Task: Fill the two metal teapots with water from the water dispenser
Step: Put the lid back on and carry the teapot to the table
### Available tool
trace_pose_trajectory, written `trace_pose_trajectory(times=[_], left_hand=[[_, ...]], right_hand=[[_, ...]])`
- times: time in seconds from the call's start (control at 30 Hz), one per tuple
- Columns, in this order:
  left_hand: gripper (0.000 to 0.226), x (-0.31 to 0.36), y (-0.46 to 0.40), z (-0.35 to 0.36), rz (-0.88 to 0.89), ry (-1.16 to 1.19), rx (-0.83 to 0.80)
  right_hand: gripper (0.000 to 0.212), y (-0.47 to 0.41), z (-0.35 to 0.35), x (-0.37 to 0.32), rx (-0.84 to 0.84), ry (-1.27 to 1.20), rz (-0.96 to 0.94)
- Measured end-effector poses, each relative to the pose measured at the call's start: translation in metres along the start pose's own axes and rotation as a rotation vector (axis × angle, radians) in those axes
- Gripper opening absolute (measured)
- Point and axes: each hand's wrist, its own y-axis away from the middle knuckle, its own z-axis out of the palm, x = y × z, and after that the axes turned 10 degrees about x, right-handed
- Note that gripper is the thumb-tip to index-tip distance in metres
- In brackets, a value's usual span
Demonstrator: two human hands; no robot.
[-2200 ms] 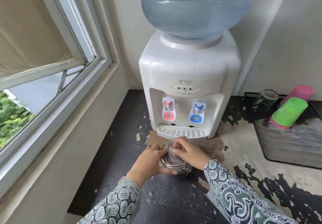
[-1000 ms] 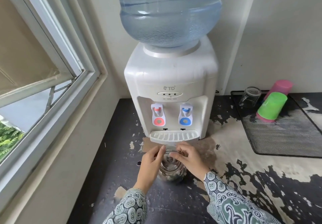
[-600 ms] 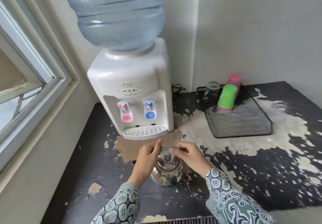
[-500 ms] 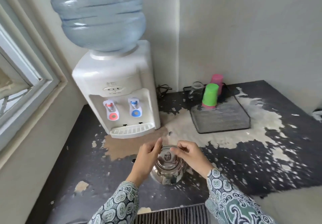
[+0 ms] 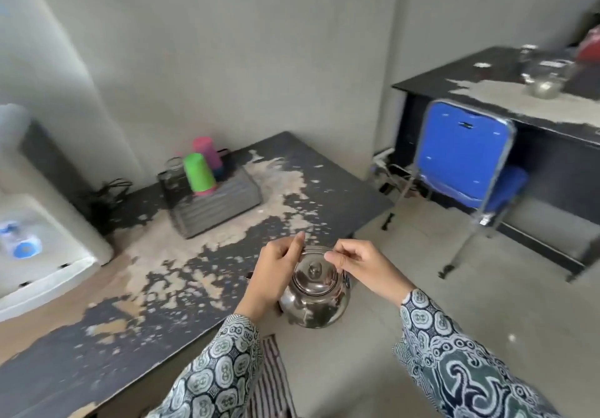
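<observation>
Above floor: teapot (image 5: 314, 297) between fingers (image 5: 297, 244) (lidded)

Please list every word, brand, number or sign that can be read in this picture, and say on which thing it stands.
None can be read.
Dispenser: only its blue tap disc shows, blurred, no letters legible.
Teapot, green cup, blue chair: no lettering visible.

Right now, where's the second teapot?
Head view, far upper right: the second teapot sits on the far black desk, behind the blue chair. It is blurred, well away from the teapot in both hands.
</observation>
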Motion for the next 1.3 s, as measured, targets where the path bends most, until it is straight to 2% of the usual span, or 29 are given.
trace_pose_trajectory(times=[0.13,0.27,0.47,0.63,0.8,0.93,1.07,1.1,1.17,1.3], left_hand=[[0.051,0.037,-0.006,0.092,0.06,0.04,-0.219],[0.052,0.069,-0.012,0.182,0.101,0.085,-0.404],[0.055,0.121,-0.022,0.341,0.151,0.135,-0.642],[0.05,0.17,-0.032,0.466,0.163,0.172,-0.823],[0.049,0.226,-0.036,0.576,0.212,0.151,-0.957],[0.048,0.268,-0.03,0.651,0.243,0.191,-1.02],[0.024,0.296,-0.02,0.709,0.262,0.331,-0.968],[0.025,0.299,-0.016,0.724,0.259,0.351,-0.951],[0.039,0.304,-0.005,0.758,0.256,0.338,-0.917],[0.087,0.313,0.017,0.812,0.345,0.236,-0.85]], right_hand=[[0.025,0.041,-0.085,0.025,0.183,-0.015,0.079],[0.032,0.08,-0.159,0.047,0.388,-0.019,0.164],[0.024,0.128,-0.285,0.078,0.642,0.023,0.252],[0.031,0.152,-0.392,0.096,0.72,-0.003,0.311],[0.028,0.172,-0.488,0.106,0.794,-0.088,0.316],[0.029,0.186,-0.558,0.119,0.923,-0.126,0.316],[0.028,0.199,-0.617,0.133,1.059,-0.134,0.303],[0.027,0.202,-0.633,0.138,1.082,-0.143,0.301],[0.028,0.21,-0.67,0.15,1.115,-0.164,0.301],[0.024,0.22,-0.745,0.167,1.115,-0.227,0.283]])
